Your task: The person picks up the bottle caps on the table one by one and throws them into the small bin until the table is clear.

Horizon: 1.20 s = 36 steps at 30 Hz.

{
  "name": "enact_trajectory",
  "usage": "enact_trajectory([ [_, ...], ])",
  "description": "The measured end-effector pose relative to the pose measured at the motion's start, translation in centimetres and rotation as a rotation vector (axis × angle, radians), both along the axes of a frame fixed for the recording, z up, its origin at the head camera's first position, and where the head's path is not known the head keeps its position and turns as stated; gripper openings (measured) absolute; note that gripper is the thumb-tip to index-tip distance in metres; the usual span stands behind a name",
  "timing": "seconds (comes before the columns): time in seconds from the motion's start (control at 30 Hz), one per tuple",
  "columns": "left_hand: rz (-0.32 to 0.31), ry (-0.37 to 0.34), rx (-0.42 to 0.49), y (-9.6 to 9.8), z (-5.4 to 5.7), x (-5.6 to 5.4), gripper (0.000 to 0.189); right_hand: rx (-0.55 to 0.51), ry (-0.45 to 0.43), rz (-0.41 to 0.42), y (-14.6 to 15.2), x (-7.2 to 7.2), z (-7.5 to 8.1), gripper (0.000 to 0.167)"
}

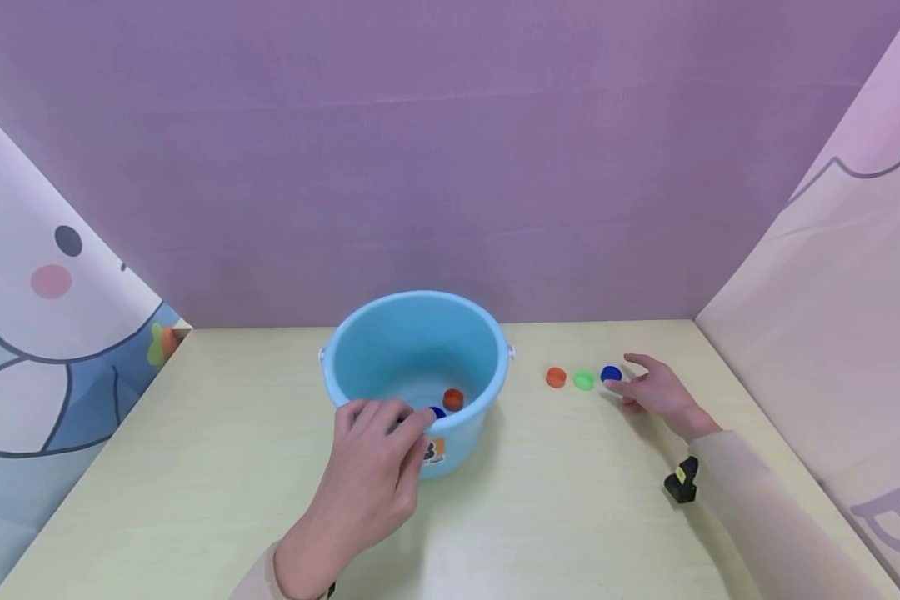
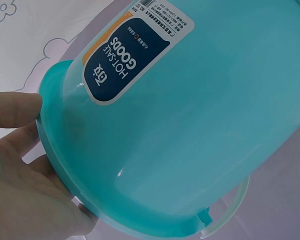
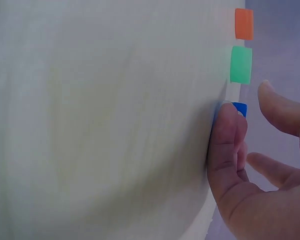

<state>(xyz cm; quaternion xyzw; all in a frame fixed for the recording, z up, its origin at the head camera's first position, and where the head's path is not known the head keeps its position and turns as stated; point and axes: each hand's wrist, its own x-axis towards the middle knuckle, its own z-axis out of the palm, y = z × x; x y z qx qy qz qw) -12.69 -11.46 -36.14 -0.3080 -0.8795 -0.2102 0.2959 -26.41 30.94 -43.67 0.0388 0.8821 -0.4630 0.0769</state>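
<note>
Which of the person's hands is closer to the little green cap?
The right hand: it reaches in at the blue cap, just right of the green cap. The left hand is farther, left of it, at the rim of the bucket.

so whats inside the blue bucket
Inside the bucket, an orange cap shows, plus part of a blue cap. Whatever lies behind the near rim and left grip is covered and can't be seen.
</note>
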Motion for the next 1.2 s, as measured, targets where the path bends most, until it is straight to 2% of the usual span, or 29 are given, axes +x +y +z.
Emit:
enact_trajectory([
  [0.5,0.000,0.001,0.009,-0.01,-0.08,0.04,0.022,0.058,-0.019,-0.005,-0.37,-0.51,-0.21,0.076],
  [0.73,0.003,-0.006,0.008,0.00,-0.07,0.04,0.021,0.059,-0.037,-0.016,-0.37,-0.70,-0.47,0.067],
  [1.2,-0.002,0.002,0.009,0.03,-0.12,0.02,0.022,0.029,-0.021,-0.014,-0.23,-0.73,-0.59,0.054],
])
